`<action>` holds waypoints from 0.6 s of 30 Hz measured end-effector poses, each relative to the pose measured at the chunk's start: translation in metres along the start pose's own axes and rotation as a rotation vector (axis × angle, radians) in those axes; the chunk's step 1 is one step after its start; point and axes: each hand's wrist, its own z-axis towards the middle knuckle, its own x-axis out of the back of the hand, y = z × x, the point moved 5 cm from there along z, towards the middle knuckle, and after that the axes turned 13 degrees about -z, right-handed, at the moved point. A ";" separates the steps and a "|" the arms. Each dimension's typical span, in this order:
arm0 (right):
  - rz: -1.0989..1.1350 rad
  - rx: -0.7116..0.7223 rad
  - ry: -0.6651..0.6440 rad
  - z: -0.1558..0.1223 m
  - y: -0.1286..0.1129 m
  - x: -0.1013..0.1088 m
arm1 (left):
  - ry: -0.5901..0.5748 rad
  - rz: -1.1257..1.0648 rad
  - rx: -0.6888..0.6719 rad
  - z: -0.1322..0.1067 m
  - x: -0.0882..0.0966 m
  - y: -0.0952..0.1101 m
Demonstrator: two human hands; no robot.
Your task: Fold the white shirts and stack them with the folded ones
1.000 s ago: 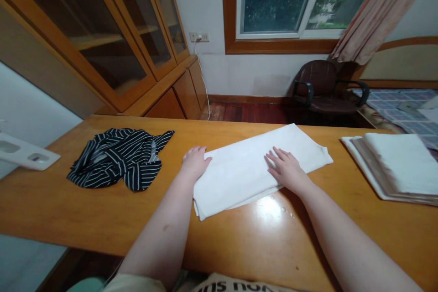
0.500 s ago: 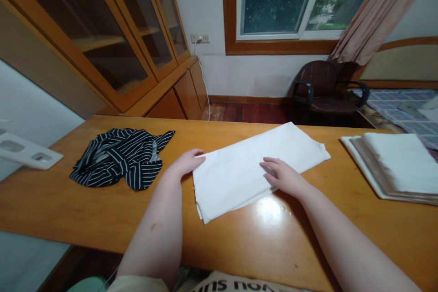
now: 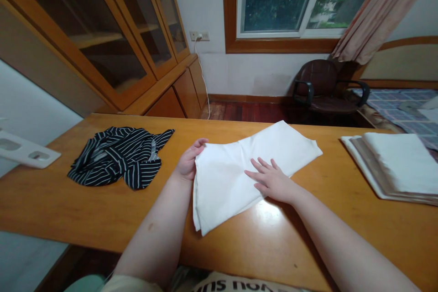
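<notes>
A folded white cloth [image 3: 222,178] lies in front of me on the wooden table, in a long strip slanting up to the right. Its left end is lifted a little, with my left hand [image 3: 192,159] closed on that edge, fingers partly behind the fabric. My right hand [image 3: 270,180] rests flat on the middle of the cloth, fingers spread. Left of the cloth lies a crumpled black garment with white stripes [image 3: 119,157], touched by neither hand.
A stack of folded white and beige cloths [image 3: 404,164] sits at the right of the table [image 3: 102,214]. A white plastic piece with slots [image 3: 30,150] juts in from the left. Beyond the far edge are a cabinet [image 3: 164,77] and an armchair [image 3: 321,86].
My left hand has taken hold of the cloth's left edge and raised it. My right hand has slid slightly left and spread its fingers. The cloth has shifted a little left.
</notes>
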 end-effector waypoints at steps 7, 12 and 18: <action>0.128 0.144 -0.044 0.004 -0.021 0.001 | -0.083 -0.028 -0.169 -0.009 -0.034 -0.006; 0.585 0.129 0.081 -0.002 -0.009 0.003 | -0.435 0.270 -0.170 -0.012 -0.061 -0.024; 1.147 -0.044 0.241 -0.006 0.005 0.007 | -0.653 0.620 -0.109 -0.007 -0.066 -0.060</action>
